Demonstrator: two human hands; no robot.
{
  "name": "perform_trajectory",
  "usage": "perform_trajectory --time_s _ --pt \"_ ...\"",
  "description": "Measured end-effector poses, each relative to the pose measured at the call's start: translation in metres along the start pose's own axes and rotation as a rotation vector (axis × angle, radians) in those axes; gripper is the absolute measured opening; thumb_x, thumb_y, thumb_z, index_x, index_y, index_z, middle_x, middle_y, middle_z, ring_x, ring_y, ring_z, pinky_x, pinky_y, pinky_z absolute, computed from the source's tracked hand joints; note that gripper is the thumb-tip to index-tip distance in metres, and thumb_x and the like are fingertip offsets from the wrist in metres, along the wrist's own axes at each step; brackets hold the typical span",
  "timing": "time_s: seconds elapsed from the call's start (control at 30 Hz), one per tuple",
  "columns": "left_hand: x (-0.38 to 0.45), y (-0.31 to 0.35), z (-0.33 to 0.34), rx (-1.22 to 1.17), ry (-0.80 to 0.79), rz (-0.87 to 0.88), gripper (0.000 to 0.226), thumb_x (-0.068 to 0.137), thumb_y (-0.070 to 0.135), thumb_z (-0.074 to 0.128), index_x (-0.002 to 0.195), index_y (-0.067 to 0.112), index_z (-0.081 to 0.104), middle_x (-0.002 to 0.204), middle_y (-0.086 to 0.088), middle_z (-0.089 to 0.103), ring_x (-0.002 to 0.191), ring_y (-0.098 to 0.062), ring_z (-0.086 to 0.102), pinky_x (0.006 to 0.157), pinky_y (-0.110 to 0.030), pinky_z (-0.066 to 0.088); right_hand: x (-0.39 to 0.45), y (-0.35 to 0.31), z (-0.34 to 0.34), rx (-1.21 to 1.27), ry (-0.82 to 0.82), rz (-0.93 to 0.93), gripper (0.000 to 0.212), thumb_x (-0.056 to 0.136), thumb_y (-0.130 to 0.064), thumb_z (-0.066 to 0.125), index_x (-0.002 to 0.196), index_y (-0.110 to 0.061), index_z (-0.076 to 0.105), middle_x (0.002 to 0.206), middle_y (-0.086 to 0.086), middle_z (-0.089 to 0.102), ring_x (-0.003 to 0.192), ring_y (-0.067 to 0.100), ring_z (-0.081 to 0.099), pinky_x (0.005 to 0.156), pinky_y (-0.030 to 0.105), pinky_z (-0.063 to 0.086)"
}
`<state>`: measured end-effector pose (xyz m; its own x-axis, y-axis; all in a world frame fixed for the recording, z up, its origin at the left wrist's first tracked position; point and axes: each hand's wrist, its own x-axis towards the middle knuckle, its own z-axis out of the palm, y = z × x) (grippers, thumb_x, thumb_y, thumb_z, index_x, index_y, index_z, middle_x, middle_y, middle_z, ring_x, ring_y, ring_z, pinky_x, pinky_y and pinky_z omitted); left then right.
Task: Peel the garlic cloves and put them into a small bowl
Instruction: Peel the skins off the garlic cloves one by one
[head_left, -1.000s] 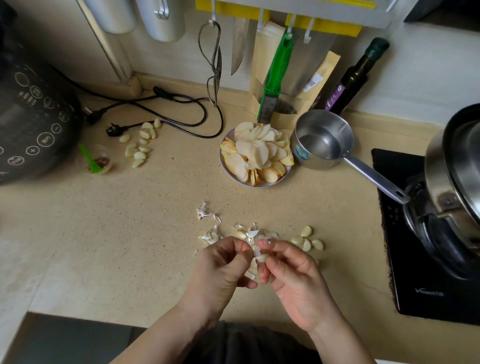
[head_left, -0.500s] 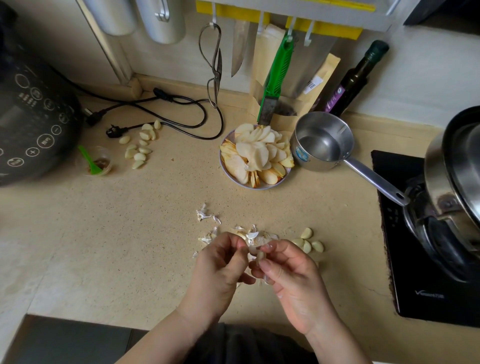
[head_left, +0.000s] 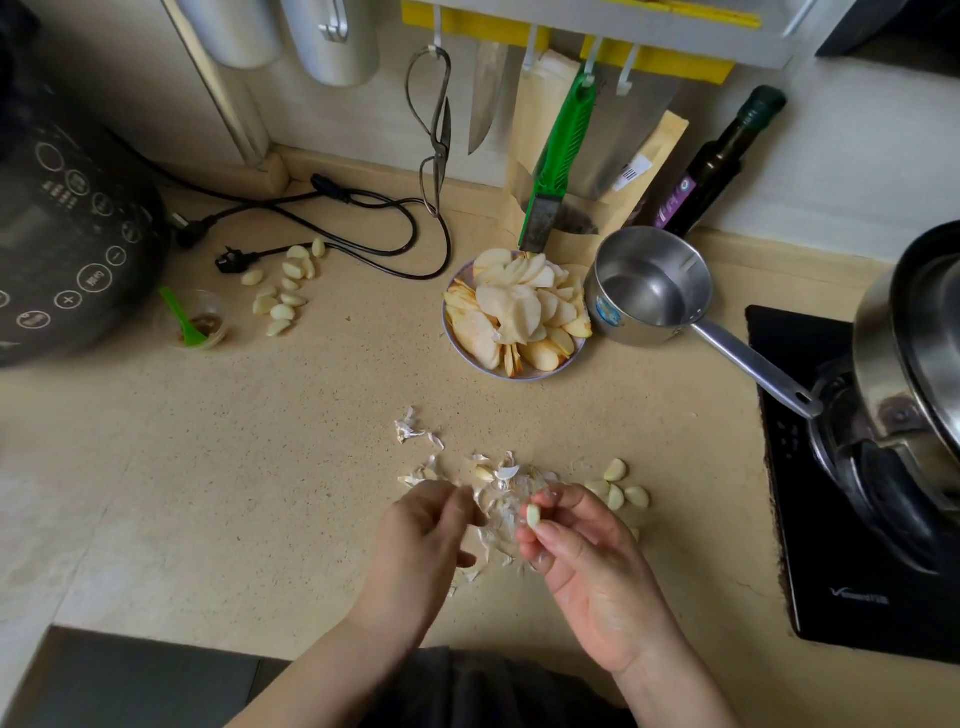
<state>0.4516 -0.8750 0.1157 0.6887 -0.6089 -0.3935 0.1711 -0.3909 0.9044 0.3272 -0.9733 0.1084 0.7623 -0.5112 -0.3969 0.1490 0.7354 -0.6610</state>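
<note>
My right hand (head_left: 582, 566) pinches a pale garlic clove (head_left: 533, 516) between thumb and fingertips, just above the beige counter. My left hand (head_left: 421, 540) hovers a little to its left, fingers curled; whether it holds a scrap of skin I cannot tell. Between and beyond the hands lies a heap of papery garlic skins (head_left: 498, 488). Several cloves (head_left: 615, 488) rest on the counter right of the skins. Another group of several cloves (head_left: 283, 291) lies far left near the power plug. A small clear cup (head_left: 195, 325) with a green spoon stands beside them.
A plate of sliced apple (head_left: 514, 317) sits mid-counter, a steel saucepan (head_left: 649, 286) right of it with its handle reaching the black cooktop (head_left: 841, 519). A black cooker (head_left: 62, 234) fills the left. Cables, hanging scissors (head_left: 436, 135), knives and a dark bottle (head_left: 717, 161) line the back wall.
My hands have drawn apart. The left has pulled away to the left, and the right now holds the clove alone, turned up towards me.
</note>
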Motion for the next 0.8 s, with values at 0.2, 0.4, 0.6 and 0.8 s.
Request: perform_trajectory --time_s 0.2,0.4,0.6,0.8 --pt "-0.009 0.006 0.003 -0.02 -0.123 0.147 0.029 0.084 -0.002 0.058 0.087 0.022 0.073 0.083 -0.001 0.067 0.079 -0.023 0.061 0.073 -0.052 0.053 0.001 0.004 0.0 -0.124 0.089 -0.063 0.032 0.062 -0.008 0.087 0.088 -0.006 0.069 0.09 0.015 0.064 0.079 0.02 0.062 0.068 0.025 0.053" --pt "-0.01 0.011 0.001 -0.092 -0.189 0.164 0.013 0.082 0.009 0.07 0.082 0.02 0.076 0.075 -0.003 0.071 0.071 -0.03 0.064 0.067 -0.051 0.055 -0.002 0.003 0.001 -0.39 0.158 -0.217 0.023 0.06 -0.013 0.08 0.081 -0.013 0.073 0.079 0.012 0.071 0.073 0.02 0.067 0.064 0.025 0.055" --pt "-0.007 0.012 -0.002 -0.038 -0.202 0.143 0.012 0.081 0.009 0.072 0.075 0.019 0.076 0.068 -0.005 0.072 0.055 -0.018 0.061 0.058 -0.033 0.052 -0.002 -0.004 -0.003 -0.689 0.085 -0.392 0.02 0.069 -0.007 0.077 0.082 -0.023 0.074 0.082 0.0 0.074 0.074 0.015 0.07 0.067 0.019 0.055" --pt "-0.003 0.014 -0.006 0.011 -0.287 0.061 0.014 0.08 0.007 0.07 0.068 0.015 0.074 0.062 -0.009 0.068 0.051 -0.016 0.064 0.055 -0.024 0.052 -0.002 -0.018 -0.005 -1.024 -0.056 -0.533 0.017 0.07 -0.011 0.077 0.084 -0.02 0.074 0.087 -0.01 0.073 0.082 0.008 0.07 0.071 0.019 0.054"
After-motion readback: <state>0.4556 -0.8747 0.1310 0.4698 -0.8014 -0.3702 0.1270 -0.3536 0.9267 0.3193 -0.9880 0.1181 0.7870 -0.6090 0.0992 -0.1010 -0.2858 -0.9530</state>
